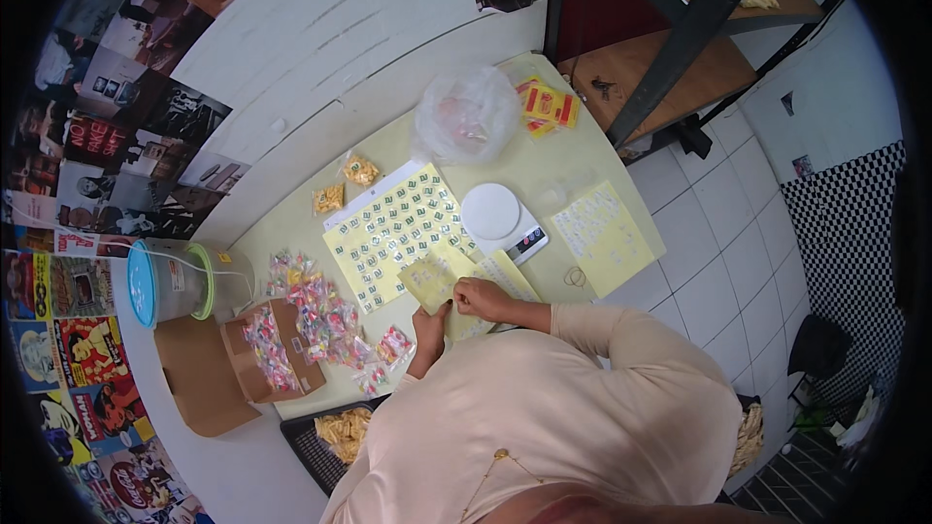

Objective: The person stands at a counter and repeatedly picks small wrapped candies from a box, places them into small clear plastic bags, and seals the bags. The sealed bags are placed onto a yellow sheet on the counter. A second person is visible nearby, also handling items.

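Note:
My left hand [431, 329] grips the lower edge of a pale yellow sticker sheet [426, 278], which is tilted up off the table. My right hand [482, 298] meets the same sheet at its right edge with curled fingers; whether a loose sticker is between the fingertips is too small to tell. Under both hands lie more yellow backing sheets [515, 275], partly covered by my forearm. Just beyond them a large yellow sheet [393, 295] carries rows of round green-and-white stickers. A white digital kitchen scale [491, 212] stands to the right of it.
Small candy packets [324, 316] are heaped at left, beside an open cardboard box [211, 371] and lidded plastic tubs [171, 284]. Two snack bags [329, 198] lie near the wall. A clear plastic bag [466, 116], another sticker sheet [608, 240] and a black crate [313, 444] surround my workspace.

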A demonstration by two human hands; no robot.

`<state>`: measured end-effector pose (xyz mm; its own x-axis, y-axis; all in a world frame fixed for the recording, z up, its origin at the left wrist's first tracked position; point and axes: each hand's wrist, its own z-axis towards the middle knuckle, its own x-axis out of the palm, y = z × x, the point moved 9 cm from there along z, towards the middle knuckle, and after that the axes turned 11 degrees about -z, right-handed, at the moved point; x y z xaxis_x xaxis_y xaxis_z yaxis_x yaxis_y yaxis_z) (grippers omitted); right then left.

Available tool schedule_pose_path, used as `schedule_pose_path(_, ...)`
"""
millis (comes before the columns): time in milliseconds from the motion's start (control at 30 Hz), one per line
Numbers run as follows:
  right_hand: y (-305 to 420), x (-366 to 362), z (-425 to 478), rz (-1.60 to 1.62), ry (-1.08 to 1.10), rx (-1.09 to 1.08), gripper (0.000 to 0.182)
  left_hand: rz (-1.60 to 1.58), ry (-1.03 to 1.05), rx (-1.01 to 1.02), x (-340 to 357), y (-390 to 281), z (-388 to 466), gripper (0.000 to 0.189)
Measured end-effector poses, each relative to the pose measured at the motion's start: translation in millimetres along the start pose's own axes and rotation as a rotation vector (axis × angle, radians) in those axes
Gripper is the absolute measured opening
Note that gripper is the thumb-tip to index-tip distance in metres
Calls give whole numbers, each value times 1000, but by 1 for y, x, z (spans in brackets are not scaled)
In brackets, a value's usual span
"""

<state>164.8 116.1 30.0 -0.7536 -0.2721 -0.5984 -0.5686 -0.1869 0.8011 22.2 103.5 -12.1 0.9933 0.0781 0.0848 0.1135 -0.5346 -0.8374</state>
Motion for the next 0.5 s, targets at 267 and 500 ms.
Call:
schedule_pose_path(267,-9,6,5,76,55,2,14,9,-31,-63,1,-2,-1,27)
schedule_pose_path(500,-7,-1,8,118,35,-27,16,-29,-57,-109,-5,8,4,27)
